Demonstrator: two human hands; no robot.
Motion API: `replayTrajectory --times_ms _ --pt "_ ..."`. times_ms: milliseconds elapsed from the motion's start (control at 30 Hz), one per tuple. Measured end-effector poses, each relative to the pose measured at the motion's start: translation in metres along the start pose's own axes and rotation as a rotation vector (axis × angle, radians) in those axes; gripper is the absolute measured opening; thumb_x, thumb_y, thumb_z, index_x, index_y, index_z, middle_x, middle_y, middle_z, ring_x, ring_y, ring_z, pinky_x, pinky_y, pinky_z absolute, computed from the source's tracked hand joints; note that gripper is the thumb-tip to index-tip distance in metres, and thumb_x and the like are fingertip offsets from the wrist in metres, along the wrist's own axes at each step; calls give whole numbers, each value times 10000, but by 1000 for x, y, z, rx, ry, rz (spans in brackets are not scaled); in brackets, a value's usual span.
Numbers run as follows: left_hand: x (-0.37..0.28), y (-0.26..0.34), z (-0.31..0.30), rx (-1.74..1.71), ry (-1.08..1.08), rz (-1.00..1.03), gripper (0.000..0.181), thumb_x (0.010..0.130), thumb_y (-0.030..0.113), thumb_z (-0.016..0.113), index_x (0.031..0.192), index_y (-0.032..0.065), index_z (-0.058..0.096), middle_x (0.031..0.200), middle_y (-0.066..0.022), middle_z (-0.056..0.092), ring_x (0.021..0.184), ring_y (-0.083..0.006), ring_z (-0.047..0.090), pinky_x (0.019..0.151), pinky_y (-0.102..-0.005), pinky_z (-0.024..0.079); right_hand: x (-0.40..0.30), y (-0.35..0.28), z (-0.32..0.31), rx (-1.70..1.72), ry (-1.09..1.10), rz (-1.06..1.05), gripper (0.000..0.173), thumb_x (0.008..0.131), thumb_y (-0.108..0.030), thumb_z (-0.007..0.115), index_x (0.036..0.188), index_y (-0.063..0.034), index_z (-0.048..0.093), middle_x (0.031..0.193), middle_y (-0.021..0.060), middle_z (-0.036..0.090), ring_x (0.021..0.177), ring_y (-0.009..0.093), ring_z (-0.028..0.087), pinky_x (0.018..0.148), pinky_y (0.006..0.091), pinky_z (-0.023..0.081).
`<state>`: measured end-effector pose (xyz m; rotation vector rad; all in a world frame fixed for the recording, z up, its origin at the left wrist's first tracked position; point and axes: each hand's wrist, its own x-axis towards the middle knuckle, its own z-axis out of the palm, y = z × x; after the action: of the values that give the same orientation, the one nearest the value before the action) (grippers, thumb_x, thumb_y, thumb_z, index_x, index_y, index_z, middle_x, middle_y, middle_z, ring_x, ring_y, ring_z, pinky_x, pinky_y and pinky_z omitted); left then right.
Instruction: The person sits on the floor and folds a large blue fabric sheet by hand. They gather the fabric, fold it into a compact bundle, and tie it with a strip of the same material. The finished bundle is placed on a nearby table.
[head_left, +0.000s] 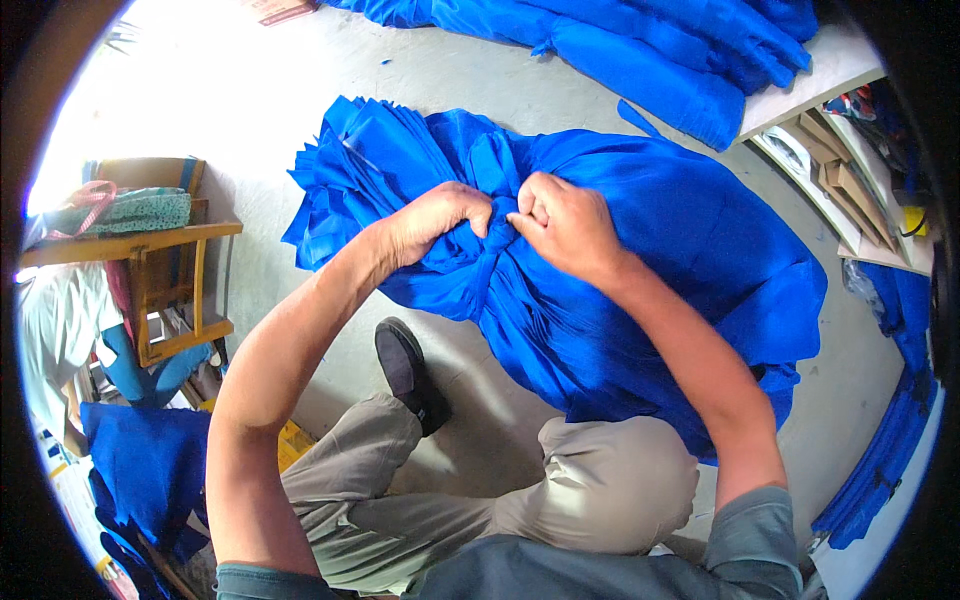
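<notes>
On the floor before me lies a large bundle of blue fabric (660, 217), its many stacked layers fanned out at the left end. A twisted blue fabric strip (486, 289) cinches the bundle's waist, with a knot (501, 214) on top. My left hand (442, 217) is at the knot's left side, its thumb bent and fingers curled on the strip. From the right, my right hand (570, 221) pinches the strip between thumb and curled fingers. The fingertips of both hands are partly hidden.
More blue fabric (645, 67) is heaped at the top, partly on a pale board (817, 67). A wooden chair (172, 247) stands left, near another person (67, 322). Cardboard pieces (847, 180) fill a shelf at right. My shoe (405, 367) rests beside the bundle.
</notes>
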<state>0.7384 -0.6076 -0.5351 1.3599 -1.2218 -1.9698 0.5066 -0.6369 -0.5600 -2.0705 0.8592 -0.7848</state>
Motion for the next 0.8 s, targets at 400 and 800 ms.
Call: replayTrajectory --times_ms 400,800 --pt "0 8 12 -55 171 -234 183 731 12 677 910 11 718 853 -3 683 763 -98 593 739 -253 493 -43 -36 21 8 53 172 456 803 -325 823 1135 -77 633 1027 98 632 830 304 694 678 440 562" --pt "-57 49 38 1377 122 199 290 923 221 699 1118 23 615 1002 -193 660 977 -349 668 831 -426 543 -33 -29 13 -3 -28 171 330 846 -300 738 702 -45 586 716 150 621 689 357 655 608 488 500"
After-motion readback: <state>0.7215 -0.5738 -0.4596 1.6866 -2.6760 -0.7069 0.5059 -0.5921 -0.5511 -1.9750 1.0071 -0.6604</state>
